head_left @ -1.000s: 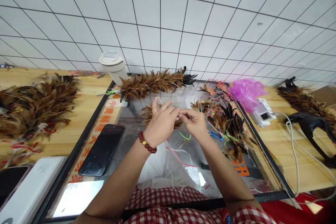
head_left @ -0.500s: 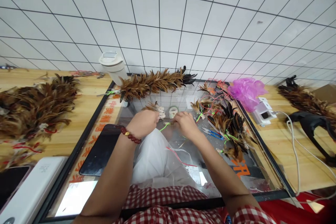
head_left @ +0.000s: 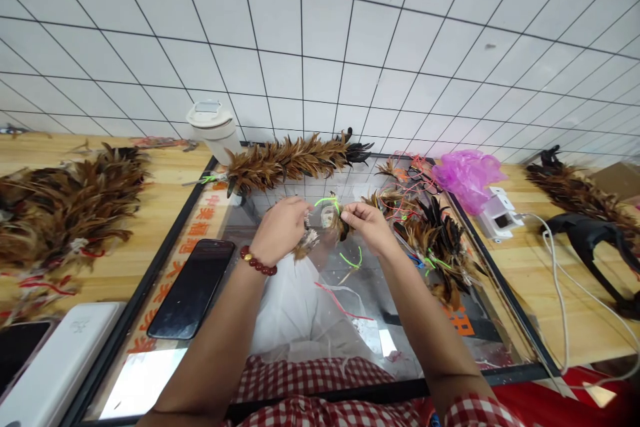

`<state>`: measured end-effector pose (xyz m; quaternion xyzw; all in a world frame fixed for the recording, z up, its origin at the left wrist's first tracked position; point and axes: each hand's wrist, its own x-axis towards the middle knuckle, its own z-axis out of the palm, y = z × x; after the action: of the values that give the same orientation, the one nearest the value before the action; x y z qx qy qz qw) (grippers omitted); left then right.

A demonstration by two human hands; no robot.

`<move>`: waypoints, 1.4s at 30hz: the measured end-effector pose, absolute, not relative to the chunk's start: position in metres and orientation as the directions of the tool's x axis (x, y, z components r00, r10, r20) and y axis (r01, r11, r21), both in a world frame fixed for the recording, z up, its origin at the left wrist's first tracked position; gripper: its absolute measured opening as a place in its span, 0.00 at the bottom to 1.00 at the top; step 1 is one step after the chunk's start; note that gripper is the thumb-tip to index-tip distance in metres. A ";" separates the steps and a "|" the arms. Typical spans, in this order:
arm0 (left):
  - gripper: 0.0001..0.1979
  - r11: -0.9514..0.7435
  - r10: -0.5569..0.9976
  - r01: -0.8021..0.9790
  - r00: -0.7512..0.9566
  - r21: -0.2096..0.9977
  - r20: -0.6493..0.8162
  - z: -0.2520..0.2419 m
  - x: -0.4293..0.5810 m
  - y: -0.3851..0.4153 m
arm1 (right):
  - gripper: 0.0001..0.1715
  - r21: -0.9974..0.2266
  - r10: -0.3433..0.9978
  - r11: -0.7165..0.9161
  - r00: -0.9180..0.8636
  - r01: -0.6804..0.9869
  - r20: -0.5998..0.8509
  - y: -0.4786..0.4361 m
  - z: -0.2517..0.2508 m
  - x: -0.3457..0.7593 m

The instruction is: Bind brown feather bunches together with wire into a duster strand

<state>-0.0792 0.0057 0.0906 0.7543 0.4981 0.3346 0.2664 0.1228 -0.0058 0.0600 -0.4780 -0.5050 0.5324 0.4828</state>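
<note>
My left hand (head_left: 281, 228), with a red bead bracelet on its wrist, is closed around a bundle of feathers (head_left: 304, 247); pale quill ends show beside its fingers. To its right, my right hand (head_left: 369, 225) pinches a small feather tuft (head_left: 341, 225) between thumb and fingers. A bright green tie (head_left: 327, 200) is on that tuft and curves toward my left hand. Behind the tuft, a roll of tape (head_left: 327, 216) is partly hidden. On the glass below lies a loose green strip (head_left: 353, 259).
A long brown feather garland (head_left: 293, 161) lies at the back by a white canister (head_left: 215, 127). Feather bunches (head_left: 440, 233) and partly hidden blue snips (head_left: 416, 259) lie right, near a purple bag (head_left: 467, 177). A phone (head_left: 194, 288) lies left, and a white cable (head_left: 555, 280) runs down the right.
My right hand has moved slightly right and now shows a green-tied feather tuft. My left hand has turned and risen a little, showing more quill ends. A loose green strip shows on the glass.
</note>
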 end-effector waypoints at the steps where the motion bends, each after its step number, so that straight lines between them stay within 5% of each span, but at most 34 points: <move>1: 0.10 -0.370 0.928 0.510 0.247 0.776 0.280 0.091 -0.072 0.005 | 0.20 -0.996 0.997 -0.029 -0.076 -0.079 -0.023 -0.008 0.062 0.119; 3: 0.11 -0.312 0.950 0.305 0.133 0.900 0.284 0.091 -0.056 0.002 | 0.21 -0.987 0.997 -0.043 -0.073 -0.155 -0.032 -0.011 0.066 0.112; 5: 0.11 -0.140 0.982 0.022 0.133 0.990 0.136 0.087 -0.041 -0.001 | 0.22 -0.980 0.997 -0.053 -0.070 -0.190 -0.040 -0.013 0.066 0.106; 10: 0.16 0.179 0.979 -0.403 0.159 0.897 -0.124 0.081 -0.028 -0.004 | 0.21 -0.997 0.997 0.044 -0.054 -0.056 0.047 -0.014 0.063 0.104; 18: 0.13 0.142 0.964 -0.248 0.254 0.958 -0.078 0.081 -0.026 -0.008 | 0.14 -0.932 0.930 0.299 0.155 0.205 0.332 -0.024 0.074 0.109; 26: 0.12 0.322 0.879 -0.364 0.458 0.874 -0.133 0.084 -0.028 -0.011 | 0.10 -0.953 0.934 0.238 0.226 0.186 0.277 -0.019 0.078 0.123; 29: 0.10 0.182 0.953 -0.308 0.290 0.934 -0.090 0.078 -0.028 -0.008 | 0.10 -0.900 0.914 0.307 0.168 0.308 0.369 -0.024 0.082 0.120; 33: 0.05 -0.113 0.994 0.046 0.018 0.993 0.112 0.071 -0.027 -0.008 | 0.11 -0.764 0.864 0.464 -0.037 0.447 0.503 -0.037 0.087 0.103; 38: 0.13 -0.488 0.870 0.574 0.255 0.657 0.422 0.077 -0.029 -0.018 | 0.12 -0.692 0.805 0.531 -0.037 0.489 0.592 -0.043 0.094 0.102; 40: 0.13 -0.559 0.828 0.612 0.377 0.560 0.415 0.081 -0.028 -0.023 | 0.11 -0.688 0.800 0.493 0.034 0.533 0.600 -0.038 0.095 0.113; 42: 0.12 -0.581 0.814 0.565 0.424 0.587 0.397 0.084 -0.026 -0.025 | 0.09 -0.716 0.803 0.426 0.134 0.553 0.581 -0.031 0.093 0.124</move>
<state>-0.0257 -0.0255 0.0839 0.8231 0.4187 0.3358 0.1856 0.1241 -0.0306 0.0934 -0.5233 -0.6479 0.1151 0.5414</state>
